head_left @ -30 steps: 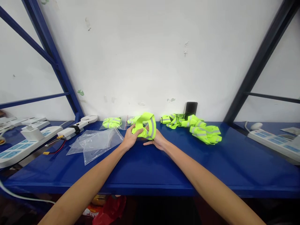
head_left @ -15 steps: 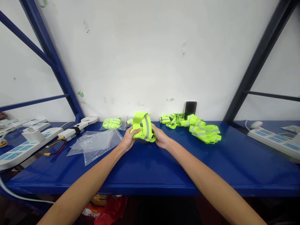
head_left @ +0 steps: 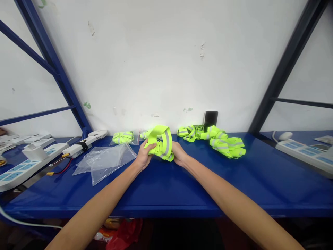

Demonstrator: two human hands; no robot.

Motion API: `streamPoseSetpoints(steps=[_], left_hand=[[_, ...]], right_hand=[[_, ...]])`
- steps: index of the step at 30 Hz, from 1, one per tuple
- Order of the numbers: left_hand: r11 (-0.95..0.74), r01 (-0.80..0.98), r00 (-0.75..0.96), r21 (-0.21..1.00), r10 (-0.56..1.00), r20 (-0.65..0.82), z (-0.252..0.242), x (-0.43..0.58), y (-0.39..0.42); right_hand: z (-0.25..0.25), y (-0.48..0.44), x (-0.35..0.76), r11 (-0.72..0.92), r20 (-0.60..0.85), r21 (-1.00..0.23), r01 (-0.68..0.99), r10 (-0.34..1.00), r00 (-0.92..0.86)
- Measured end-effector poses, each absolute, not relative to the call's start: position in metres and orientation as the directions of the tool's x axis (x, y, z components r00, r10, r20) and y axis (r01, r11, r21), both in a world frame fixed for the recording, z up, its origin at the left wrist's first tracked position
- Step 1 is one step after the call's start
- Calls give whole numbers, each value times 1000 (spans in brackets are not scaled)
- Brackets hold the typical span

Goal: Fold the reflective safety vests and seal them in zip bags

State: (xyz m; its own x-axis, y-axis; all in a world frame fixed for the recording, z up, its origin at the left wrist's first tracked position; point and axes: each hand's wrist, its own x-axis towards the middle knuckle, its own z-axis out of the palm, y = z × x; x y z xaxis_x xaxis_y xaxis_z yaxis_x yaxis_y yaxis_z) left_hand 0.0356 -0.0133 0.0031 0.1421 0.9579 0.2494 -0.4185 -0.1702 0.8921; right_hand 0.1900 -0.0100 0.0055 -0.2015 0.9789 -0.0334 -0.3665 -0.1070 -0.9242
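Observation:
A neon yellow-green reflective strap (head_left: 166, 146) with a silver-grey stripe is bundled up above the middle of the table, a wide loop standing out at its top. My left hand (head_left: 145, 154) is closed on its left side, thumb across the front. At the right edge, my right hand (head_left: 179, 153) grips the bundle, its fingers mostly hidden behind the fabric. Further right lie loose reflective straps (head_left: 226, 146) in a tangled heap. To the left are flat clear plastic bags (head_left: 110, 166) and a bagged reflective strap (head_left: 123, 137).
A dark phone-like object (head_left: 210, 118) leans against the wall. A white handheld fan (head_left: 97, 133) and a power strip (head_left: 33, 163) occupy the left end; another power strip (head_left: 304, 152) lies right. Blue frame posts (head_left: 65, 80) rise beside the blue table (head_left: 171, 191).
The loop of the strap has tipped over to the right and widened between my hands. Both hands stay nearly in place, and the view has shifted slightly.

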Motion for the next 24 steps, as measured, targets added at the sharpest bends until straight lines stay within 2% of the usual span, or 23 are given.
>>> streamPoseSetpoints(steps=[3, 6, 8, 11, 14, 18, 21, 24], left_hand=[[-191, -435, 56, 880, 970, 238, 10, 34, -9], [-202, -439, 18, 875, 972, 234, 10, 32, -5], [-211, -390, 17, 896, 972, 236, 5, 32, -4], [-318, -179, 55, 931, 942, 332, -4, 32, -3], [-476, 35, 109, 879, 876, 470, -8, 33, -5], [-610, 162, 135, 776, 792, 595, -2, 33, -14], [-695, 277, 188, 664, 717, 672, 5, 34, -21], [-732, 332, 247, 595, 677, 694, 9, 34, -25]], right_hand=[[26, -22, 195, -160, 14, -892, -423, 925, -381], [37, -29, 194, -44, 154, -927, -373, 861, -484], [32, -26, 190, 31, 175, -944, -327, 891, -420], [14, -13, 184, 16, 97, -932, -361, 973, -209], [0, -3, 182, -6, 61, -921, -391, 985, -159], [-4, -2, 181, 76, 85, -924, -375, 996, -7], [-3, -3, 180, 155, 155, -925, -347, 988, 29], [-4, -1, 181, 310, 313, -916, -255, 949, 30]])
